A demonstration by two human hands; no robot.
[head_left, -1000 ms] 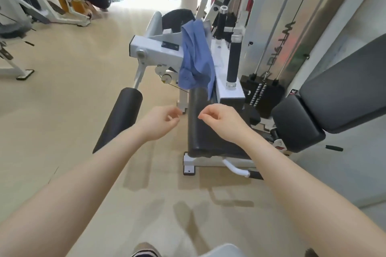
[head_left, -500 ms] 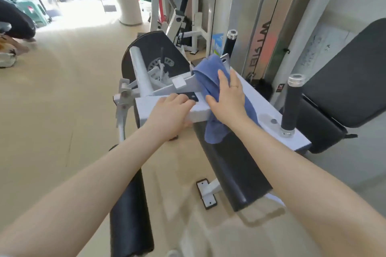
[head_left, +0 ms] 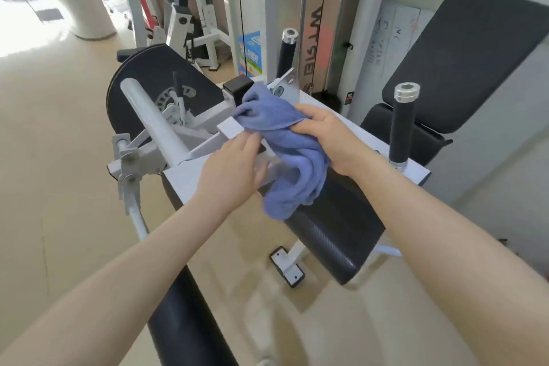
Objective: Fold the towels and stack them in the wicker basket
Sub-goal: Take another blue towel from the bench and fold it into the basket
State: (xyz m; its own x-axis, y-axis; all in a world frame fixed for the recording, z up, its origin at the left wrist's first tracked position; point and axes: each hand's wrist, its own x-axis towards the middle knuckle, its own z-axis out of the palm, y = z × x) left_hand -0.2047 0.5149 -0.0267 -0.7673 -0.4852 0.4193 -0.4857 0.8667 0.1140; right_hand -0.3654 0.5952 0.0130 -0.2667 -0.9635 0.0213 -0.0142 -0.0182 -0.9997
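A crumpled blue towel point(head_left: 292, 157) lies draped over the white frame of a gym machine point(head_left: 190, 169), hanging down onto its black seat pad point(head_left: 341, 235). My right hand point(head_left: 329, 137) grips the towel's upper part, fingers curled into the cloth. My left hand point(head_left: 234, 172) is just left of the towel with fingers stretched toward its lower folds, over the white frame. No wicker basket is in view.
Two black upright handles point(head_left: 402, 128) rise from the machine to the right. A black roller pad point(head_left: 184, 321) sticks out below my left arm. A black bench back point(head_left: 466, 59) leans at right. Beige floor spreads to the left.
My right hand went from lying flat on the towel to gripping and bunching it. The left hand slid right along the frame toward the towel. The view moved closer.
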